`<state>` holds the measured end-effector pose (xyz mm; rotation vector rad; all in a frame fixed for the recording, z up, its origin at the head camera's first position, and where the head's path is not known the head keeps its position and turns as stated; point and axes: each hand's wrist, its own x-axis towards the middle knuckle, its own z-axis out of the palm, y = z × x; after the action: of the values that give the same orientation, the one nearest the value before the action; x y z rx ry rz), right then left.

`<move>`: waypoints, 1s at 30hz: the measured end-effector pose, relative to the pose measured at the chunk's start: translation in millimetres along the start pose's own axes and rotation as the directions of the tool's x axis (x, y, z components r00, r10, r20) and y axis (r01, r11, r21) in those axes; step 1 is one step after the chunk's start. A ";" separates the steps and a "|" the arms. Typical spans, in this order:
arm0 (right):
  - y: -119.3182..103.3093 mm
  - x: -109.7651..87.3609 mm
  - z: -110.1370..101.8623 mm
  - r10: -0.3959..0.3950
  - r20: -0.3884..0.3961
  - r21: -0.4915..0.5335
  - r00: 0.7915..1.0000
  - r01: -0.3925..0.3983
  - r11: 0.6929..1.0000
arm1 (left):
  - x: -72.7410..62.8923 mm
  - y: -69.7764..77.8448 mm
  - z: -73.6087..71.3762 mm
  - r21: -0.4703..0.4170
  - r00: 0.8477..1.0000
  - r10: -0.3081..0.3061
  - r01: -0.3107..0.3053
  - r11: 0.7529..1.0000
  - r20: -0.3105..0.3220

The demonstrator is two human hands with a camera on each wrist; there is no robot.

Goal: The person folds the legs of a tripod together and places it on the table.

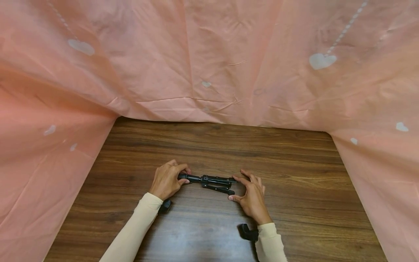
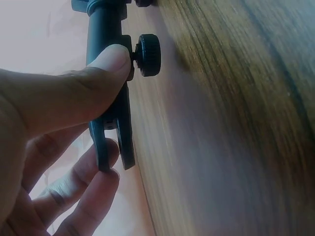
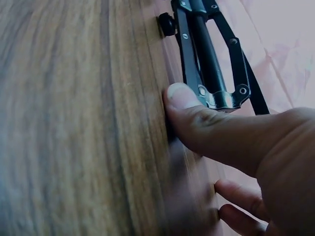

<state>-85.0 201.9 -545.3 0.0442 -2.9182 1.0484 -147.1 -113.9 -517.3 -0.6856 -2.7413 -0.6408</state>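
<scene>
A small black tripod (image 1: 214, 181) lies lengthwise across the brown tabletop, its hinged legs a little spread toward the right. My left hand (image 1: 168, 179) grips its head end; in the left wrist view the thumb lies across the black shaft (image 2: 104, 34) beside a ribbed knob (image 2: 149, 55), and fingertips touch a two-pronged end. At the leg ends, my right hand (image 1: 253, 194) has thumb and index finger on either side of the legs. The right wrist view shows the thumb against one leg, near the metal leg brace (image 3: 224, 100) round the centre post.
The wood-grain tabletop (image 1: 294, 163) is bordered at the back and both sides by pink cloth (image 1: 209, 54) with pale hearts. Black wrist devices (image 1: 247, 232) sit at both cuffs, close over the table.
</scene>
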 end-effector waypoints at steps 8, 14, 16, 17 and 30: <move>3.7 2.0 -1.5 -0.005 0.004 0.031 1.000 0.005 1.000 | 0.6 2.3 3.2 0.021 1.000 0.002 -0.002 1.000 -0.014; 4.6 3.3 -1.8 0.004 0.025 0.032 1.000 -0.005 0.999 | -0.3 2.8 5.2 0.032 1.000 0.012 -0.011 0.999 -0.018; 5.3 4.2 -2.5 0.010 0.035 0.033 0.999 -0.011 0.999 | -0.1 3.2 5.8 0.028 1.000 0.015 -0.015 0.999 -0.017; 5.8 4.4 -3.0 0.011 0.035 0.039 0.999 -0.013 0.999 | 0.5 3.5 6.3 0.026 1.000 0.017 -0.017 1.000 -0.015; 3.6 -1.3 -15.3 -0.008 -0.029 0.112 1.000 0.011 0.994 | 12.8 13.6 3.4 -0.070 0.999 0.028 -0.026 0.997 0.016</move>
<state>-83.4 214.4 -535.8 0.0465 -2.8285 1.1997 -151.8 -96.5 -511.3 -0.7459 -2.7316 -0.7312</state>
